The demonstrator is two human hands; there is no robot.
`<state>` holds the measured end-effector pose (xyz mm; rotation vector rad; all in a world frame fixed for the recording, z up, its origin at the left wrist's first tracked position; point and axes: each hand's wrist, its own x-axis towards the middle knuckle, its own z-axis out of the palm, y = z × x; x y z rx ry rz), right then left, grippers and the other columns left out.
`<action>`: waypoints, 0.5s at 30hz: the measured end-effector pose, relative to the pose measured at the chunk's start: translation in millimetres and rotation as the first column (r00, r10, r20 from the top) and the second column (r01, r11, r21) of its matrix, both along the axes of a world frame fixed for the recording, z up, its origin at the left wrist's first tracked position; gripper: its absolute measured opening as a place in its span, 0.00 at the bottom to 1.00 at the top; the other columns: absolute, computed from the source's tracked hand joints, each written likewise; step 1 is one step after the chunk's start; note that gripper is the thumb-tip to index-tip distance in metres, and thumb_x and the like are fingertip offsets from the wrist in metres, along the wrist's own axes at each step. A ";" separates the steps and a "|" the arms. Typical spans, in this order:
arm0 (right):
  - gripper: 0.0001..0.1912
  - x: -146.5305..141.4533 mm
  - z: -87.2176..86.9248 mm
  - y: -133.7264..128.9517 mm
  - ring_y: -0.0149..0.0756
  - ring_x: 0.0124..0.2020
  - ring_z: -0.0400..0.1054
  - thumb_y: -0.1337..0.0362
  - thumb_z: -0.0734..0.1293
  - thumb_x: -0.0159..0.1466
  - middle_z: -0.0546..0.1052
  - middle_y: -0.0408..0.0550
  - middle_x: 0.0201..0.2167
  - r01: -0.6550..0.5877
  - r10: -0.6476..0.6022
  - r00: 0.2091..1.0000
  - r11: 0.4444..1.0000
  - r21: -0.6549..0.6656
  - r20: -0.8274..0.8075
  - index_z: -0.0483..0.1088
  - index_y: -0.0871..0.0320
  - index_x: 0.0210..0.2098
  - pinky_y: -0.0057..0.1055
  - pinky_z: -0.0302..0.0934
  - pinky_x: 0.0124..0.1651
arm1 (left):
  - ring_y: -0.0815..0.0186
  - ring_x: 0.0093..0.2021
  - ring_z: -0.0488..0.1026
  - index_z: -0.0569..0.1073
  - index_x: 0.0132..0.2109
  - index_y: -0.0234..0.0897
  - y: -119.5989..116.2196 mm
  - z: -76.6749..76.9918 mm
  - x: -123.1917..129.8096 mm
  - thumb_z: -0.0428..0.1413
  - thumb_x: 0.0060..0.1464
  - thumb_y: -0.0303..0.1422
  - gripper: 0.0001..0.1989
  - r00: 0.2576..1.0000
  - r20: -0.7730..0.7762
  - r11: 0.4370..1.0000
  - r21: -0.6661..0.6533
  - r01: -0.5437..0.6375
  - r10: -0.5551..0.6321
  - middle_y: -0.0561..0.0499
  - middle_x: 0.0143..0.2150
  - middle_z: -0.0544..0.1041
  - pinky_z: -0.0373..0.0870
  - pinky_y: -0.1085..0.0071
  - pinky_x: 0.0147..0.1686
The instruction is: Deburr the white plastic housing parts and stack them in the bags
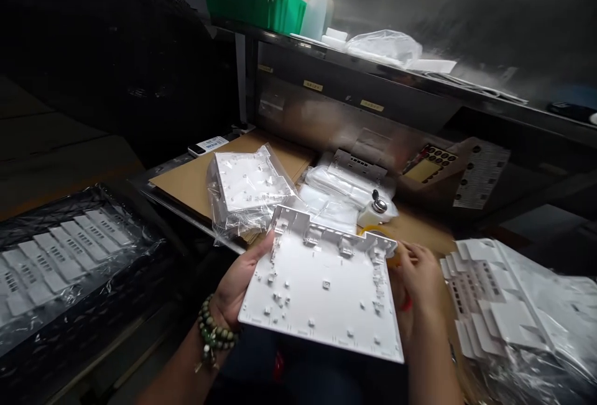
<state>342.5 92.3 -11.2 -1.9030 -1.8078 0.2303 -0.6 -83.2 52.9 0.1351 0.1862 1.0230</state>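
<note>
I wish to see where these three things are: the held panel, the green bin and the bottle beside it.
Held panel (321, 299): head view, middle of its broad face.
Green bin (252, 7): head view, its front wall.
Bottle (314, 13): head view, its body.

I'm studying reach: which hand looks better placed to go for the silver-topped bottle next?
Probably the right hand: it looks nearer the silver-topped bottle, by the right edge of the white panel, while the left hand grips its left edge.

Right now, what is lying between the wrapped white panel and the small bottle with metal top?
In the head view, clear plastic bags lie between the wrapped white panel and the bottle.
</note>
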 end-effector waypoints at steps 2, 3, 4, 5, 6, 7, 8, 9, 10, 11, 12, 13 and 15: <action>0.30 31.0 0.0 -13.1 0.57 0.51 0.73 0.52 0.55 0.64 0.77 0.64 0.55 0.094 -0.089 0.993 0.993 -0.067 0.078 0.75 0.61 0.56 0.47 0.64 0.52 | 0.38 0.57 0.76 0.63 0.69 0.28 0.2 -0.5 -2.4 0.52 0.66 0.49 0.35 1.000 0.001 1.000 0.017 -0.023 0.023 0.29 0.58 0.77 0.65 0.42 0.62; 0.31 46.3 -1.5 -19.7 0.61 0.49 0.74 0.52 0.57 0.62 0.79 0.67 0.51 0.128 -0.113 0.986 0.985 -0.120 0.120 0.76 0.62 0.55 0.50 0.64 0.49 | 0.39 0.57 0.76 0.63 0.69 0.28 0.5 -0.8 -3.4 0.51 0.67 0.48 0.34 0.999 0.000 0.999 0.019 -0.035 0.035 0.29 0.58 0.77 0.65 0.42 0.63; 0.30 60.1 -4.2 -26.2 0.65 0.47 0.74 0.52 0.60 0.59 0.80 0.69 0.47 0.148 -0.121 0.980 0.973 -0.177 0.157 0.78 0.64 0.52 0.52 0.65 0.47 | 0.39 0.57 0.76 0.63 0.69 0.28 0.9 -1.1 -4.2 0.50 0.67 0.48 0.33 0.999 -0.002 0.999 0.016 -0.045 0.045 0.29 0.58 0.78 0.64 0.42 0.63; 0.29 71.6 -7.6 -32.1 0.67 0.45 0.75 0.52 0.63 0.56 0.81 0.70 0.44 0.155 -0.113 0.976 0.961 -0.230 0.184 0.79 0.64 0.49 0.53 0.65 0.45 | 0.40 0.57 0.76 0.63 0.69 0.28 1.4 -1.6 -4.9 0.49 0.68 0.48 0.33 0.999 -0.005 0.999 0.005 -0.052 0.052 0.29 0.58 0.78 0.64 0.42 0.63; 0.28 80.3 -11.6 -37.2 0.67 0.43 0.75 0.53 0.64 0.54 0.81 0.70 0.42 0.151 -0.098 0.975 0.951 -0.271 0.201 0.80 0.64 0.47 0.53 0.65 0.44 | 0.40 0.57 0.76 0.63 0.69 0.28 2.0 -2.0 -5.4 0.48 0.68 0.48 0.33 0.998 -0.008 0.998 -0.011 -0.061 0.061 0.29 0.58 0.78 0.64 0.42 0.63; 0.27 86.4 -15.7 -41.0 0.67 0.43 0.75 0.54 0.65 0.52 0.81 0.70 0.42 0.142 -0.081 0.975 0.944 -0.298 0.208 0.80 0.63 0.45 0.52 0.65 0.44 | 0.40 0.58 0.76 0.63 0.69 0.28 2.5 -2.6 -5.8 0.47 0.68 0.48 0.33 0.998 -0.012 0.997 -0.029 -0.068 0.067 0.29 0.58 0.78 0.64 0.42 0.63; 0.27 90.2 -19.5 -43.4 0.66 0.43 0.75 0.54 0.65 0.51 0.81 0.69 0.43 0.131 -0.067 0.976 0.941 -0.313 0.208 0.80 0.62 0.45 0.52 0.65 0.44 | 0.39 0.58 0.76 0.63 0.69 0.28 3.0 -3.2 -6.1 0.47 0.68 0.48 0.33 0.997 -0.022 0.995 -0.052 -0.079 0.078 0.29 0.58 0.78 0.63 0.41 0.64; 0.27 92.1 -22.3 -44.3 0.65 0.44 0.75 0.54 0.65 0.51 0.81 0.67 0.44 0.117 -0.055 0.978 0.941 -0.318 0.199 0.79 0.61 0.45 0.51 0.65 0.45 | 0.39 0.58 0.75 0.63 0.69 0.29 3.2 -3.9 -6.5 0.48 0.68 0.47 0.32 0.995 -0.042 0.992 -0.082 -0.095 0.091 0.30 0.58 0.78 0.63 0.41 0.64; 0.27 92.8 -23.9 -43.8 0.64 0.44 0.75 0.53 0.64 0.51 0.81 0.66 0.44 0.103 -0.046 0.982 0.943 -0.316 0.182 0.79 0.60 0.45 0.50 0.66 0.46 | 0.39 0.59 0.75 0.64 0.69 0.29 3.0 -4.8 -7.2 0.49 0.68 0.46 0.32 0.991 -0.077 0.986 -0.119 -0.116 0.108 0.30 0.58 0.78 0.62 0.40 0.64; 0.27 92.9 -23.8 -42.6 0.62 0.45 0.75 0.52 0.64 0.51 0.82 0.64 0.44 0.089 -0.041 0.987 0.947 -0.308 0.159 0.78 0.59 0.45 0.49 0.66 0.46 | 0.39 0.59 0.75 0.64 0.69 0.30 2.3 -6.0 -8.5 0.50 0.67 0.45 0.31 0.984 -0.123 0.977 -0.157 -0.148 0.129 0.31 0.58 0.78 0.62 0.40 0.64; 0.26 92.7 -21.7 -41.0 0.61 0.44 0.76 0.51 0.64 0.52 0.82 0.62 0.42 0.075 -0.038 0.991 0.953 -0.294 0.130 0.78 0.59 0.44 0.48 0.66 0.46 | 0.39 0.59 0.74 0.65 0.68 0.30 0.8 -7.5 -10.7 0.52 0.67 0.44 0.30 0.973 -0.173 0.965 -0.189 -0.183 0.150 0.32 0.58 0.78 0.62 0.41 0.64; 0.26 92.4 -17.6 -40.0 0.59 0.44 0.76 0.49 0.63 0.52 0.82 0.60 0.41 0.064 -0.037 0.994 0.959 -0.275 0.099 0.77 0.58 0.43 0.47 0.67 0.45 | 0.40 0.60 0.74 0.67 0.67 0.30 -1.6 -9.3 -13.9 0.52 0.67 0.43 0.28 0.960 -0.219 0.951 -0.214 -0.222 0.175 0.32 0.58 0.79 0.62 0.41 0.64; 0.25 91.4 -3.2 -42.5 0.55 0.41 0.76 0.48 0.61 0.54 0.81 0.57 0.39 0.065 -0.060 0.998 0.976 -0.206 0.031 0.75 0.57 0.43 0.44 0.68 0.43 | 0.41 0.60 0.73 0.69 0.65 0.31 -9.9 -13.4 -23.5 0.49 0.69 0.41 0.25 0.926 -0.288 0.923 -0.223 -0.314 0.245 0.35 0.56 0.80 0.62 0.42 0.63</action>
